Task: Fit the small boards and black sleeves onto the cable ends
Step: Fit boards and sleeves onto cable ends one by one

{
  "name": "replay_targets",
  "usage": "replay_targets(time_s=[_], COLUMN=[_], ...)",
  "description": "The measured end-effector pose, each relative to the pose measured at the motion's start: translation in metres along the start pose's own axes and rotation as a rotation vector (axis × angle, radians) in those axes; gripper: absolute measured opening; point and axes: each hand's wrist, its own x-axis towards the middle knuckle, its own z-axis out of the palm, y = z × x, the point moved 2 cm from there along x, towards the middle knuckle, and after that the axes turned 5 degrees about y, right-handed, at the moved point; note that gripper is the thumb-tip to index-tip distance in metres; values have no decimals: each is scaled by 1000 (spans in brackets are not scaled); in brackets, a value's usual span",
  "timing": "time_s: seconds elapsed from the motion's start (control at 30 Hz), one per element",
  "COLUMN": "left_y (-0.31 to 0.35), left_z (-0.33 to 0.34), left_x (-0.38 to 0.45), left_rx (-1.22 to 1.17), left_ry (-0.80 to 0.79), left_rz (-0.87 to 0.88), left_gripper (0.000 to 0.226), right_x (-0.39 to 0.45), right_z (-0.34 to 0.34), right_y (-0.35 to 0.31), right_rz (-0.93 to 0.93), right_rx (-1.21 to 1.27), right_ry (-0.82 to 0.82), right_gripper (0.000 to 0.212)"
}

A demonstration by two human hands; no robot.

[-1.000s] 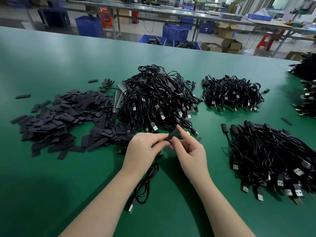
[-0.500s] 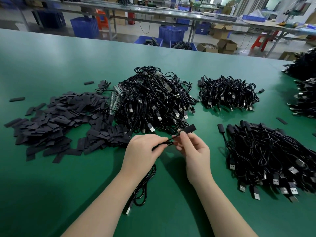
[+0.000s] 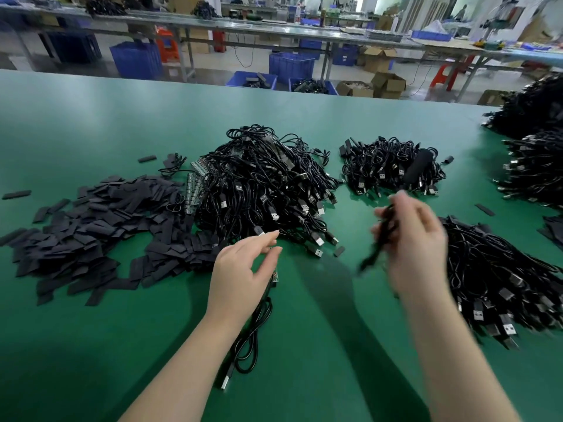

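We see the right hand (image 3: pixel 411 239), blurred, gripping a black cable (image 3: pixel 379 239) that trails below its fingers; the left hand (image 3: pixel 240 275) hovers loose-fingered, another cable (image 3: pixel 249 339) coiled beneath it.

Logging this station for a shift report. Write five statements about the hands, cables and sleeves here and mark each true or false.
1. The right hand grips a black cable. True.
2. The left hand holds a black sleeve. False: its fingers are spread, gripping nothing visible.
3. The loose sleeves lie left of the big cable heap. True.
4. The table is red. False: green.
5. A coiled cable lies near the left wrist. True.
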Motion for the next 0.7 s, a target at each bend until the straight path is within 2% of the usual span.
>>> replay_targets(time_s=[0.07,0.17,0.2,0.23,0.3,0.37,0.43,0.5,0.57,0.6,0.63,0.7], left_y=[-2,-3,-3,-3,-5,-8,-12,-16,-21,-22,-23,-22], left_z=[0,3,4,4,2,0,-3,-6,-7,-7,-8,-7], left_x=[0,0,0,-1,-1,-1,1,3,5,6,6,5], left_rx=[-7,-12,-16,-17,-23,-39,-62,-84,-101,-108,-113,-116], left_ry=[9,8,4,5,29,60,98,133,152,154,153,136], left_rz=[-20,-23,-26,-30,-39,-59,-95,-136,-167,-180,-191,-195], left_gripper=[25,23,24,25,26,28,29,30,29,29,29,29], right_x=[22,56,67,74,79,83,84,80,61,47,33,5], right_z=[-23,-55,-66,-75,-86,-92,-89,-78,-53,-38,-22,8], right_y=[-32,-57,-55,-50,-37,-30,-31,-36,-37,-34,-27,-3], right_rz=[-162,-420,-401,-305,-38,63,32,-188,-521,-632,-657,-531], right_rx=[-377,-1197,-1466,-1705,-1960,-1954,-1929,-1942,-1834,-1729,-1614,-1437], right_ry=[77,187,207,197,99,24,46,137,158,87,-29,-292], right_gripper=[8,25,31,35,46,51,51,47,44,42,38,31])
